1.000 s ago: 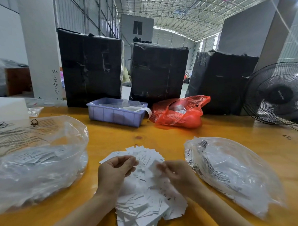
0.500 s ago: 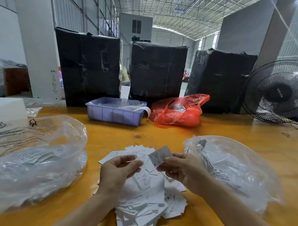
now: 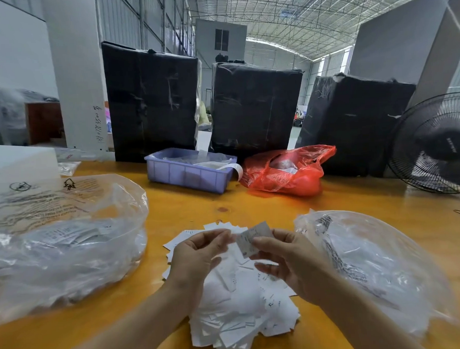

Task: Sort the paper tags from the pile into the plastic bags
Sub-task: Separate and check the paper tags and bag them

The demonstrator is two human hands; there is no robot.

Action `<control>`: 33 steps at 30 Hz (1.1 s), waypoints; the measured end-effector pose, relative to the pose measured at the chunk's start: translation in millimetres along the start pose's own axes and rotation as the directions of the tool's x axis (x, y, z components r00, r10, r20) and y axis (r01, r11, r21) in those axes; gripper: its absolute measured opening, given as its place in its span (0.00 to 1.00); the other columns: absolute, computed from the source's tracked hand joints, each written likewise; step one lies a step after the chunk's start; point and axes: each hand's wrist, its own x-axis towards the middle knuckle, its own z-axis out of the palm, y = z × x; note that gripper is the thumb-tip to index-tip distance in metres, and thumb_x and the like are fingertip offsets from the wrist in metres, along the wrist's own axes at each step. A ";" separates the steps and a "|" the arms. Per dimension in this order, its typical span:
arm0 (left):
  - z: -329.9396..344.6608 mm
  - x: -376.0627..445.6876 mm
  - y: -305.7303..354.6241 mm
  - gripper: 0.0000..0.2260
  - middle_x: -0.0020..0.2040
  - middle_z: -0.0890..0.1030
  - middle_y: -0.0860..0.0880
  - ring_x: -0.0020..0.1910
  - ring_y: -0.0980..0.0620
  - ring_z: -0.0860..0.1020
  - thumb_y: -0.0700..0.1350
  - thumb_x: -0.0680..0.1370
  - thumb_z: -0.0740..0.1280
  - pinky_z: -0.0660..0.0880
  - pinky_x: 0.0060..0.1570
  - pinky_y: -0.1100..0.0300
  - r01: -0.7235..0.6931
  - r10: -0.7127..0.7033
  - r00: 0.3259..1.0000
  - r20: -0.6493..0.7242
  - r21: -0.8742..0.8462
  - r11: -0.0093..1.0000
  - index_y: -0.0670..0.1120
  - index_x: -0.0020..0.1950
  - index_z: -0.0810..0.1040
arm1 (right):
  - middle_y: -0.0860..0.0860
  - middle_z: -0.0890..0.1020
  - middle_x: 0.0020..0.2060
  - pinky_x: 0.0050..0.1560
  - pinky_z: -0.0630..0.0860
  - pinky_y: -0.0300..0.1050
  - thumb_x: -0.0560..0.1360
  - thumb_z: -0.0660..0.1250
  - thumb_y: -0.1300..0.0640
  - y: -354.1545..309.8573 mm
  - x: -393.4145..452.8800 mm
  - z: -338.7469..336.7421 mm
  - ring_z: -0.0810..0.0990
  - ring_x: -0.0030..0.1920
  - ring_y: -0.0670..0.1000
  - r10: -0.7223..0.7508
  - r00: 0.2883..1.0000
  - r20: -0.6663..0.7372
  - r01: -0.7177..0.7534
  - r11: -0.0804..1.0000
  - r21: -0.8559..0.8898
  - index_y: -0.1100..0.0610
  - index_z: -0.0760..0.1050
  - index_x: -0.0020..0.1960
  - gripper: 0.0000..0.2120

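Observation:
A pile of white paper tags (image 3: 237, 306) lies on the yellow table (image 3: 251, 207) right in front of me. Above the pile, my right hand (image 3: 288, 264) pinches one printed tag (image 3: 251, 239) and holds it up. My left hand (image 3: 198, 257) is raised beside it, fingers curled, its fingertips at the tag's left edge. A clear plastic bag (image 3: 60, 247) with tags inside lies to the left. A second clear plastic bag (image 3: 372, 268) with tags lies to the right.
At the back of the table stand a lilac plastic bin (image 3: 189, 173), a red plastic bag (image 3: 286, 172) and a black fan (image 3: 438, 144). Three black-wrapped boxes (image 3: 252, 107) rise behind them. A white box (image 3: 17, 162) sits at far left.
My right hand picked one tag out of the pile and lifted it. My left hand rose from the pile and its fingertips came to the tag's edge.

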 end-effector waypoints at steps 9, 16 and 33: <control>0.1 2.0 1.9 0.06 0.35 0.83 0.44 0.30 0.51 0.80 0.40 0.63 0.71 0.78 0.28 0.61 -0.006 0.015 0.997 0.070 -0.132 0.991 0.40 0.38 0.79 | 0.69 0.81 0.46 0.46 0.69 0.48 0.72 0.72 0.61 13.7 -4.2 21.6 0.75 0.41 0.52 -0.133 0.986 0.097 0.160 0.915 -0.371 0.66 0.82 0.48 0.08; -2.6 5.9 -4.6 0.09 0.39 0.84 0.44 0.34 0.51 0.81 0.41 0.68 0.70 0.78 0.33 0.65 -0.068 0.073 0.995 0.062 -0.078 0.995 0.40 0.44 0.74 | 0.58 0.83 0.37 0.46 0.73 0.48 0.73 0.69 0.65 1.3 -2.8 6.4 0.78 0.38 0.50 -0.251 0.965 -0.074 0.215 0.922 -0.321 0.63 0.83 0.43 0.04; -9.8 7.2 -18.5 0.15 0.34 0.78 0.50 0.37 0.53 0.78 0.28 0.68 0.71 0.77 0.35 0.63 -0.181 0.183 0.983 0.006 0.170 0.969 0.43 0.45 0.71 | 0.56 0.84 0.49 0.51 0.77 0.47 0.66 0.74 0.57 -1.2 -4.5 4.5 0.81 0.47 0.52 -0.124 0.988 0.094 0.145 0.951 -0.272 0.58 0.84 0.47 0.10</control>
